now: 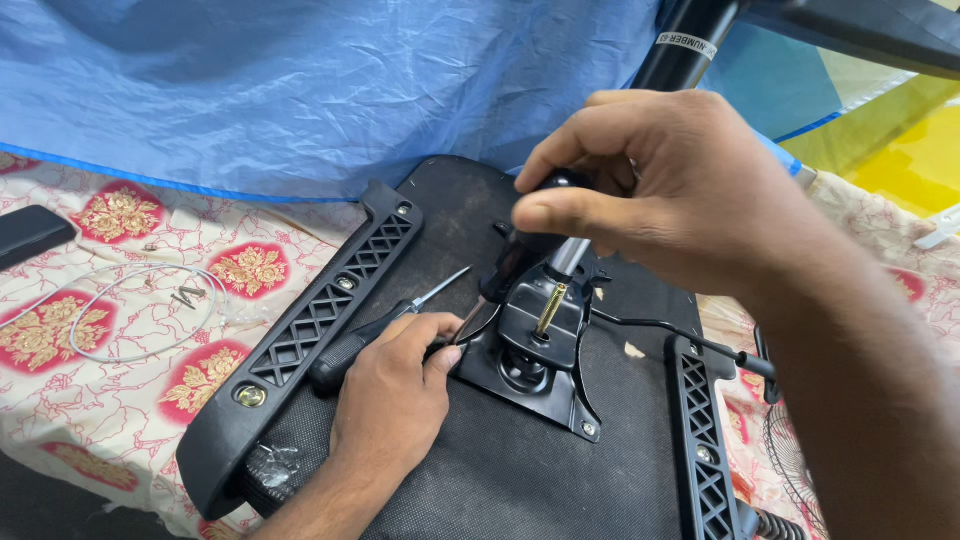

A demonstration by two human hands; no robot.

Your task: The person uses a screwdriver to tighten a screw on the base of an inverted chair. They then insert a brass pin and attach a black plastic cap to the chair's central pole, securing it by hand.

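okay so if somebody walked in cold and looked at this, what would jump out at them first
Most striking is the right hand at upper centre, gripping a black knob atop the black metal mechanism bolted to the upturned chair seat. Lower down, the left hand rests on the seat, holding a screwdriver whose tip points toward the mechanism. Behind them, a blue plastic sheet fills the top, with a red-and-cream floral cloth at left.

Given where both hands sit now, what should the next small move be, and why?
Probably turning the black knob further: the right hand grips it above the chair mechanism plate, whose threaded rod shows, while the left hand steadies the plate, a screwdriver under it.
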